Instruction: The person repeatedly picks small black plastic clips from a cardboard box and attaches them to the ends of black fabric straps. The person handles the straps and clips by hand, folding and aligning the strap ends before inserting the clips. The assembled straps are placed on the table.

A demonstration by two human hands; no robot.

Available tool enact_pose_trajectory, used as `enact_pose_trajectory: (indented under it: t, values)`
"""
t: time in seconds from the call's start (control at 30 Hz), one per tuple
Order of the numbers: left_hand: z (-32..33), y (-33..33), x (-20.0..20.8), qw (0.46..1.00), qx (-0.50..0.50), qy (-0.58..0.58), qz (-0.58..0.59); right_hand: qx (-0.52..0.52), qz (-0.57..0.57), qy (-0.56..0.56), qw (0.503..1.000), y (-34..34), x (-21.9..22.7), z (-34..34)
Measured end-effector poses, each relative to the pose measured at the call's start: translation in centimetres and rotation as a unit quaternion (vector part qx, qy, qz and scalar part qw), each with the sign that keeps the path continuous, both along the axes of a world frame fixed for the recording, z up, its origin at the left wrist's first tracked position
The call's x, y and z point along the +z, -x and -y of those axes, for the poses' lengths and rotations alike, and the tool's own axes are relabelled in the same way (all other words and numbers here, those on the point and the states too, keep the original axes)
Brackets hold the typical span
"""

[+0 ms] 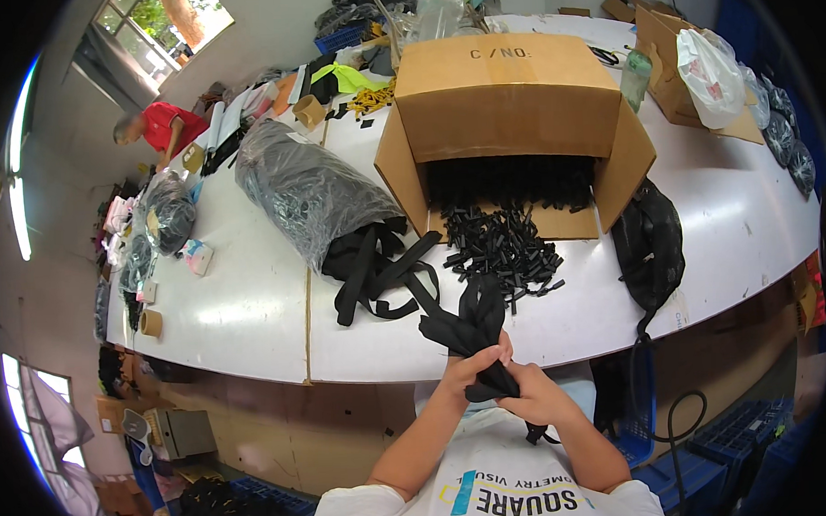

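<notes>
A bundle of black fabric straps (470,320) is gripped between my two hands at the table's front edge. My left hand (476,365) closes round its left side, fingers wrapped. My right hand (534,392) clasps the lower right part, close against the left. Just beyond the bundle lies a heap of small black pieces (504,250), spilling from an open cardboard box (508,118) lying on its side. More black straps (377,273) hang out of a clear plastic bag (306,184) to the left.
The white table (233,305) stretches to both sides. A black mesh bag (651,250) lies right of the box. Behind it stand a glass bottle (636,75) and a white plastic bag (711,79). A person in red (167,127) is at the table's far left.
</notes>
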State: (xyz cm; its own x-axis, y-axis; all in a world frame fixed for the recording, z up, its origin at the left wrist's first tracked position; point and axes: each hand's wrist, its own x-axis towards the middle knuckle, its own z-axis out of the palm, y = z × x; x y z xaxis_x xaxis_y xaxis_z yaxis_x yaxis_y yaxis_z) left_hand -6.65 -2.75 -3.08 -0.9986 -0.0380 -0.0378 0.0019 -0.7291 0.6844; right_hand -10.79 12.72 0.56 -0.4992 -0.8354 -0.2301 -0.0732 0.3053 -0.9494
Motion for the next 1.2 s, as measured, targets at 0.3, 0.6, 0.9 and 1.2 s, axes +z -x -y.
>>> enact_pose_trajectory:
  t: [0.3, 0.6, 0.9, 1.2]
  values:
    - [-1.4, -0.2, 1.3, 0.998, 0.057, 0.038, -0.01, -0.024, 0.049, 0.009, 0.998, -0.4, -1.4, 0.1]
    - [-0.8, -1.5, 1.5, 0.986, 0.114, -0.024, 0.121, -0.023, 0.053, -0.004, 0.998, -1.2, -0.6, 0.7]
    - [0.5, -1.2, 3.9, 0.965, 0.245, -0.057, 0.074, -0.027, 0.199, 0.024, 0.979, -1.9, -2.6, -1.0]
    - [1.9, -1.9, 4.5, 0.958, 0.279, -0.062, 0.022, 0.002, 0.267, 0.088, 0.96, -2.9, -4.9, -2.9]
